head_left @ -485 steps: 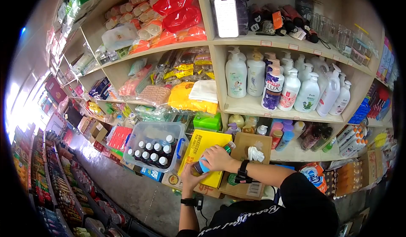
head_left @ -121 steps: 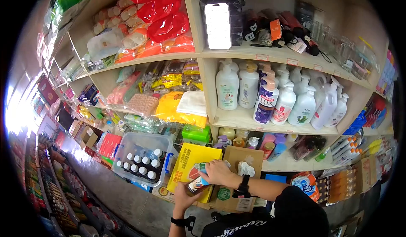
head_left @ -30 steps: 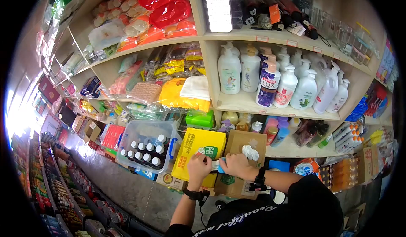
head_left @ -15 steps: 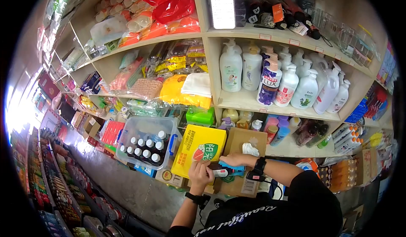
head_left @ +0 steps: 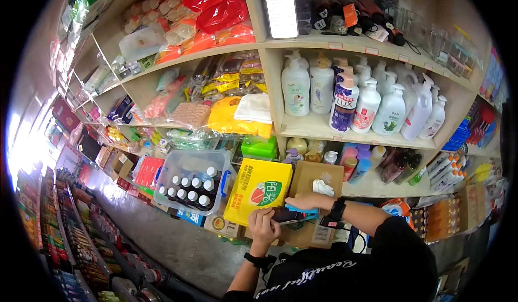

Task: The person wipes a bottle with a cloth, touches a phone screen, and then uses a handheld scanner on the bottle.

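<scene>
My left hand (head_left: pixel 263 225) is closed around one end of a dark bottle (head_left: pixel 286 215), which lies nearly sideways. My right hand (head_left: pixel 306 200) grips a blue cloth (head_left: pixel 309 214) against the bottle's other end. Both hands are over the front edges of a yellow carton (head_left: pixel 259 186) and a brown cardboard box (head_left: pixel 318 173). To the left, a clear plastic tub (head_left: pixel 171 166) with blue handles holds several dark bottles (head_left: pixel 189 190) with white caps. The held bottle's left end is hidden by my fingers.
A crumpled white tissue (head_left: pixel 322 187) lies on the cardboard box. Shelves ahead carry pump bottles (head_left: pixel 343 105), packaged goods and a lit phone (head_left: pixel 280 12). A lower rack of goods (head_left: pixel 81 221) runs along the left, beside the grey floor (head_left: pixel 183 248).
The bottle has turned in my left hand, so its pale label shows less. My right hand keeps the cloth on it. The whole view has shifted slightly.
</scene>
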A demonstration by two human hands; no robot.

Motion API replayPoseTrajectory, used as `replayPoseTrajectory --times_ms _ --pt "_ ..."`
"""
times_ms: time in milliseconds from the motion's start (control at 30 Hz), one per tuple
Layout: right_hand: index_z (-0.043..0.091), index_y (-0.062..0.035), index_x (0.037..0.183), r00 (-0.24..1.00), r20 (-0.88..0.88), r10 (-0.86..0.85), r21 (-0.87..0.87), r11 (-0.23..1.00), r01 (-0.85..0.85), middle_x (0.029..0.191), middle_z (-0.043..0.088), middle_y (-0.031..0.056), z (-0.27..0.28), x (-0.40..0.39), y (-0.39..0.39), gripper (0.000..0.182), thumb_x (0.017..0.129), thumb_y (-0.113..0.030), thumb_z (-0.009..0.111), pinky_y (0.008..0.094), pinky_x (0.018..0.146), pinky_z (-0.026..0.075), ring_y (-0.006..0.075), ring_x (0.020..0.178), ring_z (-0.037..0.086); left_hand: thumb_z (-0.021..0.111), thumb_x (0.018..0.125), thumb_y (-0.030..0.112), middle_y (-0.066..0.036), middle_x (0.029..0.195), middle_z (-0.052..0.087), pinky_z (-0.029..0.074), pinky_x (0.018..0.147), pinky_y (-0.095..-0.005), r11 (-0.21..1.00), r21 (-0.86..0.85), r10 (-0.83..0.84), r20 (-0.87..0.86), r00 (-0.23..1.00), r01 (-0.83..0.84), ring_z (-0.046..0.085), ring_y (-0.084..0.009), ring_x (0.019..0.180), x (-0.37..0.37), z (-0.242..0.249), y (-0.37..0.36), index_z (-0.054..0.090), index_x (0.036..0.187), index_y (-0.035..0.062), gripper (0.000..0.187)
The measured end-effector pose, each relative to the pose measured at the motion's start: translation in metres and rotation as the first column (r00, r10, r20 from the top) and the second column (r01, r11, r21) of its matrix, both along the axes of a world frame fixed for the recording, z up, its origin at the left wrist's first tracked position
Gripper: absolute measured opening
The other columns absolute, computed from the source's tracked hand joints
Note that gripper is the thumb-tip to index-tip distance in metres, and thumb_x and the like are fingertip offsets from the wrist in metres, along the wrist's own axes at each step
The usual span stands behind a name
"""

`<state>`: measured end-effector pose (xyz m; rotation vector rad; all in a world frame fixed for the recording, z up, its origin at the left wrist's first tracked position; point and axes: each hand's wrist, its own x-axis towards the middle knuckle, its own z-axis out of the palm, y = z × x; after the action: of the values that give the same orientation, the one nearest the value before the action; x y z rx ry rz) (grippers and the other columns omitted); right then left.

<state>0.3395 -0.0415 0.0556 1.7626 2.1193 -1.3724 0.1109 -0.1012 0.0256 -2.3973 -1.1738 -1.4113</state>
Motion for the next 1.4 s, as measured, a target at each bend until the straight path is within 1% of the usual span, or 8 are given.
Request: replayPoseTrajectory --times_ms 267,433,700,733,833,967,1233,1400 --pt "0.073 -0.0039 0.064 0.983 0.182 0.01 0.69 0.711 -0.135 0.061 0.067 0.0196 0.046 -0.035 -0.001 0.064 0.099 -0.052 0.05 0.0519 0.058 0.057 0.0406 0.057 0.068 0.07 0.083 0.016 -0.015 0.088 0.063 0.046 0.073 -0.0459 0.973 -0.16 0.157 -0.049 0.986 -0.163 0.059 -0.0344 0.08 0.013 0.032 0.035 0.058 0.084 0.0067 0.015" --pt "0.069 -0.0011 0.06 0.998 0.042 -0.036 0.834 0.551 -0.015 0.058 0.065 0.0219 -0.003 -0.036 -0.014 0.063 0.097 -0.049 0.054 0.0499 0.055 0.056 0.0394 0.051 0.066 0.062 0.084 0.022 -0.014 0.084 0.063 0.047 0.074 -0.0452 0.98 -0.116 0.145 -0.15 0.978 -0.163 0.061 -0.0344 0.08 0.014 0.008 0.038 0.06 0.084 0.0056 0.016" --pt "0.072 -0.0018 0.083 0.998 0.047 -0.038 0.586 0.81 0.003 0.064 0.068 0.0234 -0.022 -0.023 -0.027 0.048 0.103 -0.04 0.052 0.0544 0.058 0.056 0.0436 0.059 0.069 0.06 0.079 0.02 -0.014 0.08 0.062 0.051 0.088 -0.0441 0.982 0.032 0.19 -0.143 0.971 -0.187 0.063 -0.0343 0.083 0.026 0.01 0.021 0.062 0.084 0.005 0.016" --pt "0.072 -0.0058 0.108 0.988 0.139 0.063 0.554 0.822 -0.13 0.07 0.07 0.0211 -0.028 -0.02 -0.023 0.034 0.105 -0.031 0.049 0.057 0.059 0.056 0.0436 0.063 0.07 0.06 0.079 0.02 -0.014 0.08 0.062 0.051 0.09 -0.0441 0.985 0.009 0.174 -0.156 0.972 -0.175 0.063 -0.0345 0.083 0.027 0.01 0.02 0.061 0.083 0.005 0.016" --pt "0.067 -0.0048 0.116 0.957 0.233 0.17 0.6 0.749 -0.28 0.073 0.071 0.0211 -0.035 -0.01 -0.024 0.036 0.106 -0.034 0.047 0.0565 0.061 0.056 0.0444 0.065 0.07 0.061 0.077 0.019 -0.016 0.082 0.063 0.05 0.086 -0.0441 0.989 -0.032 0.137 -0.166 0.977 -0.144 0.063 -0.034 0.083 0.029 0.012 0.017 0.06 0.08 0.0046 0.015" --pt "0.049 -0.013 0.146 0.956 0.104 0.273 0.417 0.861 -0.291 0.091 0.072 0.0262 -0.054 0.0 -0.005 0.043 0.107 -0.03 0.042 0.0549 0.07 0.057 0.0465 0.082 0.072 0.062 0.077 0.018 -0.016 0.076 0.065 0.049 0.078 -0.0442 0.978 -0.148 0.122 -0.15 0.981 -0.144 0.063 -0.0341 0.078 0.029 0.013 0.021 0.06 0.075 0.0057 0.013" --pt "0.06 -0.0173 0.136 0.964 0.235 0.127 0.484 0.845 -0.229 0.085 0.071 0.0251 -0.009 0.0 -0.005 0.039 0.111 -0.039 0.039 0.0535 0.068 0.055 0.0469 0.073 0.068 0.062 0.079 0.018 -0.016 0.078 0.072 0.051 0.075 -0.0453 0.927 -0.313 0.185 -0.1 0.978 -0.208 0.07 -0.0349 0.074 0.019 0.024 0.045 0.066 0.073 0.0047 0.015" --pt "0.067 -0.0026 0.122 0.958 -0.242 -0.154 0.462 0.85 0.253 0.082 0.071 0.0232 -0.016 0.003 -0.02 0.051 0.112 -0.043 0.037 0.0499 0.071 0.055 0.0425 0.07 0.069 0.063 0.078 0.018 -0.015 0.076 0.071 0.051 0.076 -0.0448 0.949 -0.234 0.203 -0.06 0.977 -0.212 0.068 -0.0342 0.073 0.02 0.021 0.042 0.066 0.074 0.0054 0.014"
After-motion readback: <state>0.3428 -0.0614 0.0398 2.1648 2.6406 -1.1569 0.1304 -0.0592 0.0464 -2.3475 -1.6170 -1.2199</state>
